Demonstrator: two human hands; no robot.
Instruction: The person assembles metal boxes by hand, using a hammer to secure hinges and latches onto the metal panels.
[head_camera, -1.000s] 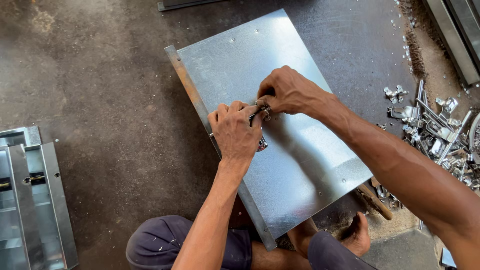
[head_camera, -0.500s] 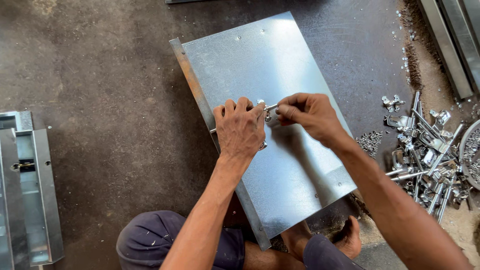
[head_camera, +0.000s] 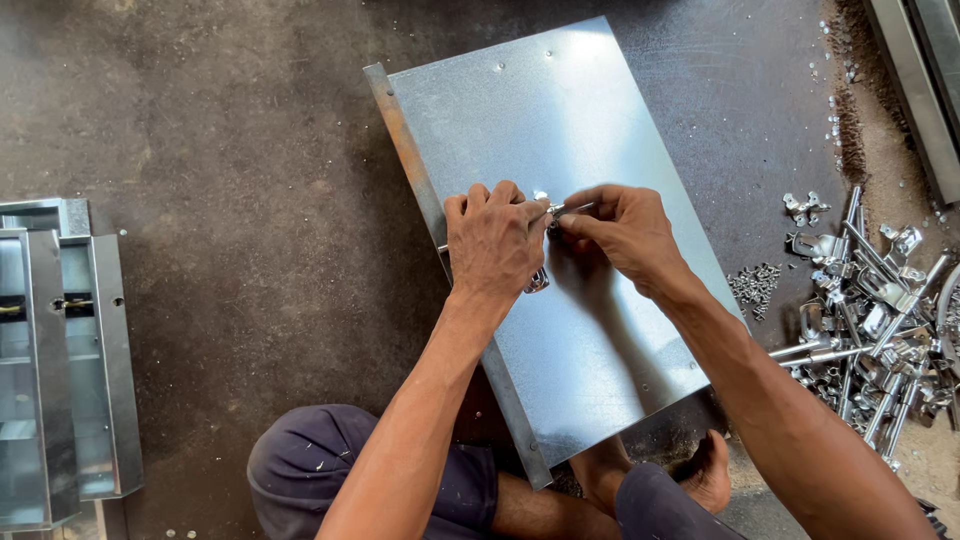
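The right hand (head_camera: 625, 230) has slid left to meet the left hand (head_camera: 497, 245) at the middle of the galvanised sheet panel (head_camera: 560, 130) on the floor. Both sets of fingers now pinch a small metal latch fitting (head_camera: 548, 212), closed tight, pressing it against the sheet.

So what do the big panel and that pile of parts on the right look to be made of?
Panel: probably galvanized sheet steel, going by the dull silver, mottled sheen and folded edges. Pile of parts: looks like bright zinc-plated steel, shiny rods and stamped brackets; the exact alloy can't be told.
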